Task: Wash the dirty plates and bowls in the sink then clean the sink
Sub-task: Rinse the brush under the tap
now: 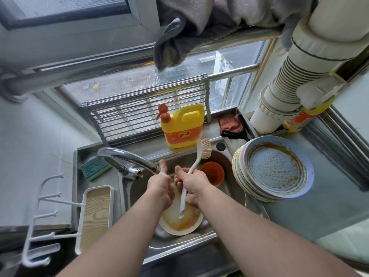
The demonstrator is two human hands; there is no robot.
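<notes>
Starting with the largest thing, the sink (pixel 229 193) is seen at the centre, with a stack of dirty plates (pixel 276 168) on the counter at its 3 o'clock. A soiled white plate (pixel 179 222) lies in the basin at 6 o'clock, partly under both hands, and an orange bowl (pixel 212 173) at 1 o'clock. The brush (pixel 192 170) is gripped mid-handle by the right hand (pixel 192 187); its long axis runs from 1 o'clock, bristles up, to 6 o'clock. The left hand (pixel 161 186) is held beside it under the tap (pixel 129 157), thumb raised; its grasp cannot be told. The plate lies nearer, directly below.
</notes>
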